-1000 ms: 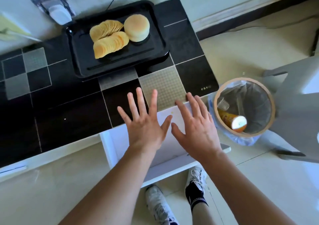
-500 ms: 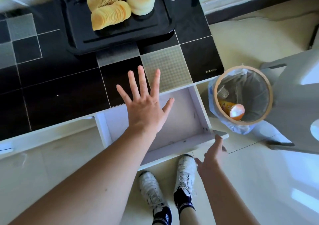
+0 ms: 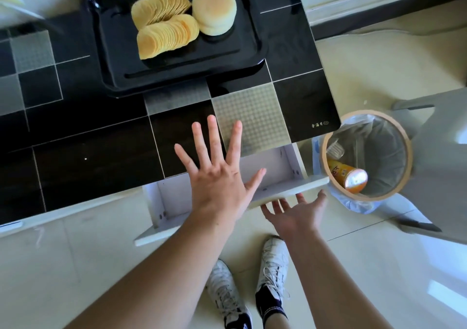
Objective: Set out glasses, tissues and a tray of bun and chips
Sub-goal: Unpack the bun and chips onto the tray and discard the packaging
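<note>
Left hand (image 3: 217, 177) splayed flat; right hand (image 3: 295, 212) lower, spread.

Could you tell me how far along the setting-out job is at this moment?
Looks done: the black tray sits on the table with the bun and fanned chips. In hand: the right hand reaches under the open white drawer's front; the left hand hovers spread above it, holding nothing. Left: no glasses or tissues are visible, and the drawer looks empty where it shows.
</note>
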